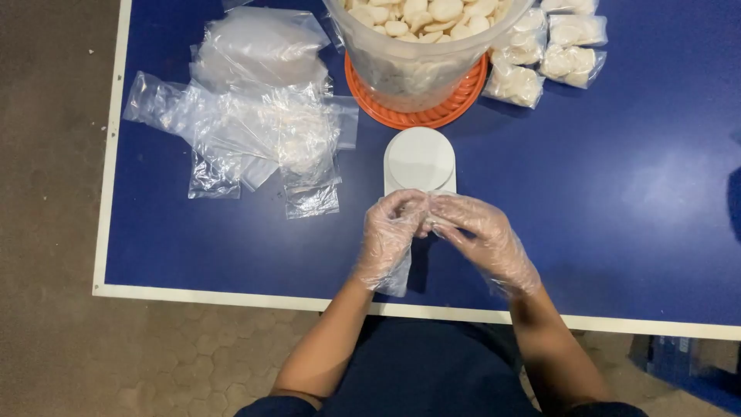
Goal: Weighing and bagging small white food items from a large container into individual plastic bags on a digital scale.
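Seemingly early on, the gloved left hand (388,234) and right hand (480,238) meet fingertips near the blue tabletop's (617,193) front edge, pinching something unclear, before an empty white scale (420,161), with a full tub of pale crackers (427,38) and few filled bags (552,50) at the back edge, many empty bags (255,116) leftward.

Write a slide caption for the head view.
Gloved left hand and right hand meet before a white scale on a blue table.

Filled packets (540,58); tub (421,66) of white discs
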